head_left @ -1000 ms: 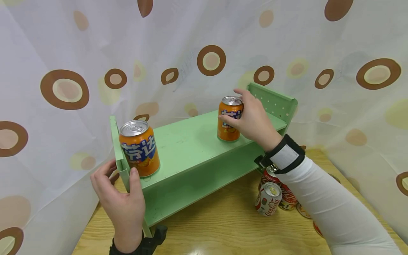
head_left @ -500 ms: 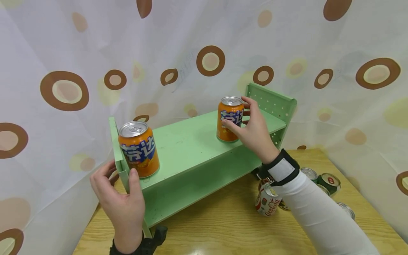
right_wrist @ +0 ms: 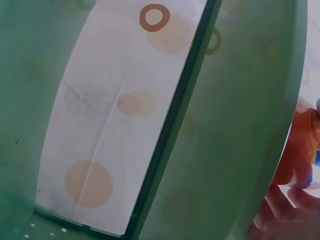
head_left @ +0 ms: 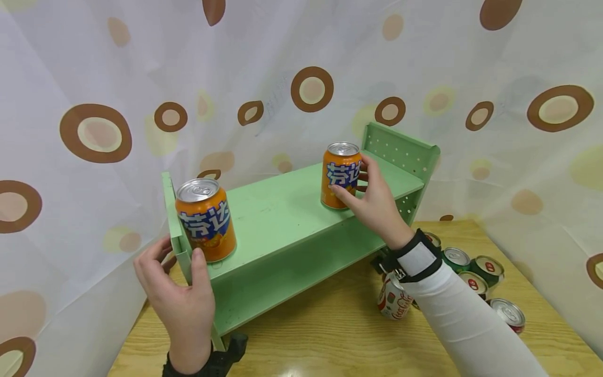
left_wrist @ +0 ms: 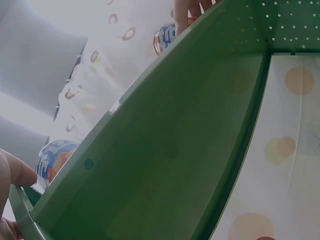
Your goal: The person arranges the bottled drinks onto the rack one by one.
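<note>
Green rack point(head_left: 278, 201) bearing the left can point(head_left: 207, 225) and the right can point(head_left: 340, 170)

Head view: the rack slants from lower left to upper right, both orange cans upright on its upper shelf. The left can stands left of centre, just beside the end panel point(head_left: 173, 220); the right can is right of centre. In the lower left, the left hand point(head_left: 176, 298) pinches that panel between thumb and fingers; whether the thumb also touches the left can, I cannot tell. The right hand point(head_left: 377, 201), right of centre, is clamped on the right can, thumb across its front, fingers round its right side. A black strap point(head_left: 416, 256) circles that wrist. At lower right, a cola can point(head_left: 394, 301), partly hidden, sits on the wooden table point(head_left: 301, 345); a green can point(head_left: 487, 272) is farther right. A ring-printed sheet point(head_left: 264, 57) hangs behind.

Left wrist view: thumb and fingers lie on either side of the rack's edge at lower left, the left can just beyond the thumb. The right can shows at the top, partly covered by the right hand.

Right wrist view: the right can is at the right edge, with fingers against it at lower right.
</note>
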A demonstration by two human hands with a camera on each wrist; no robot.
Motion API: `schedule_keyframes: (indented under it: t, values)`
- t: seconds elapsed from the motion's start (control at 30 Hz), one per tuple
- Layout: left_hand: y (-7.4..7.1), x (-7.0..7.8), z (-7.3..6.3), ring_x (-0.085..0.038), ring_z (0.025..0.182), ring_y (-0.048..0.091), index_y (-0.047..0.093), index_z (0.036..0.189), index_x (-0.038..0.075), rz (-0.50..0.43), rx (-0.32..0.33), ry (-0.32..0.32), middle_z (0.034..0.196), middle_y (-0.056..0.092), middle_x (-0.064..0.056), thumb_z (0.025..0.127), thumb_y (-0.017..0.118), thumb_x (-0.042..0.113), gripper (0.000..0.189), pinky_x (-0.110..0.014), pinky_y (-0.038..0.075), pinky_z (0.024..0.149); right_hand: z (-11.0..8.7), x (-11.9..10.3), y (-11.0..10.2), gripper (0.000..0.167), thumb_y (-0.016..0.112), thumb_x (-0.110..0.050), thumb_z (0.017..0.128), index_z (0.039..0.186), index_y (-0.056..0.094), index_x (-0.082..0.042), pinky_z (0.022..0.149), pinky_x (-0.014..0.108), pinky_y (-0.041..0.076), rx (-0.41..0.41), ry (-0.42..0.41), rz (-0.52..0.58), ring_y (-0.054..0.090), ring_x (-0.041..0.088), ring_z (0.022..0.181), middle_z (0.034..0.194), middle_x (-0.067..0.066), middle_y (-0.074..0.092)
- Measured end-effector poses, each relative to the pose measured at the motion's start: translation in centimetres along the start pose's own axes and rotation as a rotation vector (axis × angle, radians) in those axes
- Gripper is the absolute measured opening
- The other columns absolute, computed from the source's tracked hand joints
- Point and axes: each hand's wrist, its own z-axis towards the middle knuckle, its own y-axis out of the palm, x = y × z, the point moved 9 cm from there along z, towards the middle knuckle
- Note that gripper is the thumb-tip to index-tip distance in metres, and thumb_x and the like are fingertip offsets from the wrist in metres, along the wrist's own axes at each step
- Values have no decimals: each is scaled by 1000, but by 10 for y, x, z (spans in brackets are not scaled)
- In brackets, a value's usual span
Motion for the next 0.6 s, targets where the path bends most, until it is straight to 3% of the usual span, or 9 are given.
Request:
schedule_keyframes:
  t: [0.6]
  values:
    - [0, -1, 0, -12, 123, 48, 51, 135, -3, 3, -1, 3, 127, 49, 1, 94, 63, 6, 44, -26, 39, 100, -2, 8, 3, 77, 74, -26, 95, 155, 31, -4, 104, 50, 51, -6, 10, 28, 54, 36, 126, 140, 19, 54]
